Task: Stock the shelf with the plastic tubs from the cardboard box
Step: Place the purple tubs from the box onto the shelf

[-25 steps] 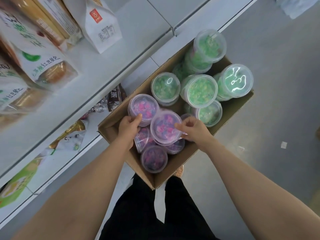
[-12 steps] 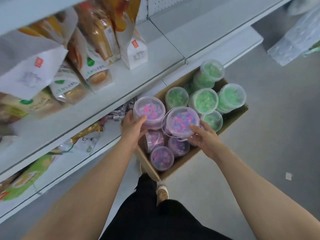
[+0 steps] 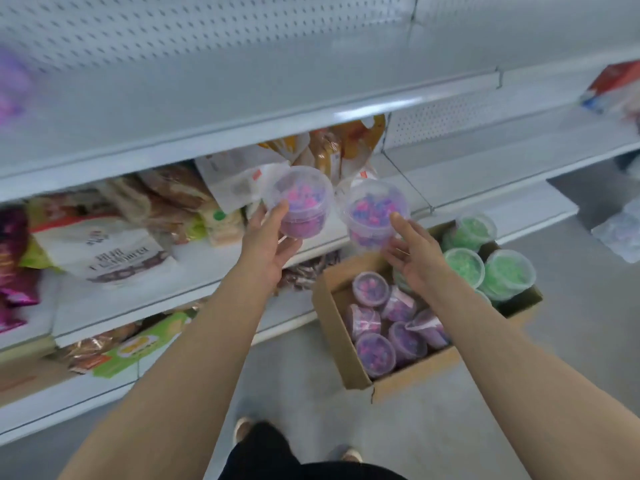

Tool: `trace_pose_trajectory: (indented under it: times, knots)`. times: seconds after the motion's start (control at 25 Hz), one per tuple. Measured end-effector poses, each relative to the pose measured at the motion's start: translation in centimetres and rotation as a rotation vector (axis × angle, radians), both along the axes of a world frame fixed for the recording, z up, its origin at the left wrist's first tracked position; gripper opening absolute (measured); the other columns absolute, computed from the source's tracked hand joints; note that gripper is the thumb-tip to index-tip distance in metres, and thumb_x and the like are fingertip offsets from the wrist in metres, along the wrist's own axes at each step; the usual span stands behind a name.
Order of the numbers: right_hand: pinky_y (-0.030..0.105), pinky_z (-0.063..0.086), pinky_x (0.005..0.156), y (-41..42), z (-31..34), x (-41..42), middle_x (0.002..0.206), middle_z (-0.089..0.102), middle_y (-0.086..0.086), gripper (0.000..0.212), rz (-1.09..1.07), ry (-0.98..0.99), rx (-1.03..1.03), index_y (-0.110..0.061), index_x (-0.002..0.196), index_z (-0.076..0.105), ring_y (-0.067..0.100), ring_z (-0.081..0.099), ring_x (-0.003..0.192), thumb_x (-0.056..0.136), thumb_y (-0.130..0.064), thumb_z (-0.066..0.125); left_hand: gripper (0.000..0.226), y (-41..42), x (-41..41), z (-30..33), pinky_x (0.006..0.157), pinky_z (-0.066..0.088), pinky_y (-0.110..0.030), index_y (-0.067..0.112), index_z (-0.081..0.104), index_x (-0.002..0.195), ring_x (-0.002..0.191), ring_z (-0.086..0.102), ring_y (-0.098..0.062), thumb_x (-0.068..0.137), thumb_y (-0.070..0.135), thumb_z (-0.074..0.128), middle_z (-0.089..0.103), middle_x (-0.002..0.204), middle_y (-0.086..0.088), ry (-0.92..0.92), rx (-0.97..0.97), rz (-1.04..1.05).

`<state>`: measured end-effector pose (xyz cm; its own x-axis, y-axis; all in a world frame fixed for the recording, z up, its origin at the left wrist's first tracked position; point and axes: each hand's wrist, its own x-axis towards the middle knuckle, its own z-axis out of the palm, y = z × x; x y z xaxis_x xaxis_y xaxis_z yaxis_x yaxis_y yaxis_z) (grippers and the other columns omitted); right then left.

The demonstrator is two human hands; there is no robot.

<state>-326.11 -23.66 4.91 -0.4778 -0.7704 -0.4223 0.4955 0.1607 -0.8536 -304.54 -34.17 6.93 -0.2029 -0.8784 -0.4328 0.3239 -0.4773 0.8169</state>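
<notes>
A: Where now?
B: Two pink tubs up in the air, one cupped in the left hand [image 3: 268, 244], left tub [image 3: 300, 206], one gripped by the right hand [image 3: 414, 254], right tub [image 3: 375, 216]. Both upright, lids up.
A: And the shelf [image 3: 242, 95]?
B: Above and ahead, bare front edge nearer the left. Box [image 3: 353, 372] below right, part full.

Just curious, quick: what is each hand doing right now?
Left hand: holding a purple tub.
Right hand: holding a second purple tub.
</notes>
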Motion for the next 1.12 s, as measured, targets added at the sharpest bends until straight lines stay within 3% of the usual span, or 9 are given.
trace_pose_trajectory:
  times: [0.16, 0.36, 0.48, 0.56, 0.76, 0.88, 1.0, 1.04, 1.12]
  knots:
    - [0.029, 0.059, 0.075, -6.0, 6.3, 6.6, 0.098, 0.061, 0.01, 0.043, 0.123, 0.056, -0.149, -0.018, 0.111, 0.064, 0.018, 0.059, 0.08, 0.078, -0.041, 0.078, 0.046, -3.5, 7.6, 6.2, 0.082, 0.059, -0.035, 0.027, 0.058, 0.127, 0.108, 0.065, -0.02, 0.083, 0.034, 0.073, 0.063, 0.123, 0.001, 0.066, -0.129, 0.098]
    - [0.03, 0.057, 0.082, -14.9, 12.2, 18.9, 0.1, 0.06, 0.01, 0.039, 0.245, 0.093, -0.264, -0.021, 0.113, 0.065, 0.021, 0.06, 0.087, 0.082, -0.043, 0.075, 0.056, -8.3, 20.7, 11.7, 0.087, 0.057, -0.034, 0.032, 0.055, 0.131, 0.107, 0.065, -0.017, 0.08, 0.04, 0.076, 0.06, 0.127, 0.002, 0.036, -0.258, 0.229]
    - [0.03, 0.056, 0.083, -19.5, 13.8, 27.6, 0.101, 0.06, 0.008, 0.038, 0.321, 0.094, -0.295, -0.02, 0.112, 0.063, 0.019, 0.059, 0.089, 0.083, -0.043, 0.074, 0.058, -11.0, 29.1, 12.9, 0.088, 0.056, -0.035, 0.031, 0.052, 0.133, 0.105, 0.063, -0.016, 0.08, 0.042, 0.075, 0.058, 0.127, 0.002, -0.037, -0.278, 0.335]
    - [0.03, 0.056, 0.084, -22.1, 14.4, 33.7, 0.103, 0.06, 0.007, 0.041, 0.378, 0.104, -0.292, -0.019, 0.116, 0.063, 0.019, 0.058, 0.091, 0.084, -0.043, 0.073, 0.058, -12.8, 34.4, 13.1, 0.081, 0.056, -0.031, 0.031, 0.051, 0.134, 0.103, 0.062, -0.016, 0.082, 0.042, 0.074, 0.058, 0.125, 0.002, -0.081, -0.286, 0.397]
    - [0.036, 0.052, 0.092, -25.5, 15.2, 44.1, 0.082, 0.058, -0.002, 0.023, 0.412, 0.168, -0.238, -0.02, 0.092, 0.065, 0.017, 0.055, 0.08, 0.087, -0.041, 0.071, 0.069, -16.8, 43.7, 12.5, 0.083, 0.056, -0.036, 0.029, 0.046, 0.139, 0.109, 0.061, -0.026, 0.079, 0.047, 0.074, 0.055, 0.133, -0.004, -0.223, -0.195, 0.459]
    - [0.033, 0.054, 0.091, -26.4, 14.6, 46.4, 0.09, 0.063, -0.002, 0.029, 0.388, 0.224, -0.207, -0.02, 0.091, 0.064, 0.016, 0.061, 0.084, 0.087, -0.048, 0.068, 0.072, -18.1, 46.5, 12.5, 0.09, 0.052, -0.041, 0.027, 0.046, 0.14, 0.114, 0.058, -0.028, 0.078, 0.058, 0.067, 0.055, 0.134, -0.004, -0.435, -0.219, 0.413]
    - [0.033, 0.053, 0.075, -27.1, 14.2, 47.1, 0.07, 0.056, -0.002, 0.049, 0.324, 0.494, -0.135, -0.021, 0.073, 0.058, 0.018, 0.053, 0.063, 0.075, -0.07, 0.065, 0.072, -18.2, 47.4, 12.5, 0.108, 0.036, -0.05, 0.026, 0.042, 0.144, 0.131, 0.042, -0.031, 0.083, 0.06, 0.056, 0.047, 0.145, -0.007, -0.832, -0.282, 0.411]
    - [0.035, 0.054, 0.074, -27.0, 14.3, 47.1, 0.07, 0.06, -0.002, 0.056, 0.319, 0.627, -0.092, -0.021, 0.073, 0.059, 0.019, 0.057, 0.063, 0.071, -0.077, 0.061, 0.071, -18.0, 47.5, 12.5, 0.112, 0.031, -0.05, 0.027, 0.038, 0.147, 0.136, 0.034, -0.033, 0.086, 0.058, 0.055, 0.042, 0.148, -0.009, -0.951, -0.36, 0.447]
    - [0.042, 0.056, 0.084, -26.9, 14.7, 47.1, 0.089, 0.069, 0.003, 0.072, 0.313, 0.901, 0.027, -0.015, 0.088, 0.067, 0.024, 0.067, 0.085, 0.07, -0.083, 0.052, 0.063, -17.4, 47.4, 12.4, 0.116, 0.023, -0.046, 0.029, 0.038, 0.147, 0.143, 0.023, -0.03, 0.09, 0.05, 0.056, 0.035, 0.153, -0.009, -1.096, -0.659, 0.49]
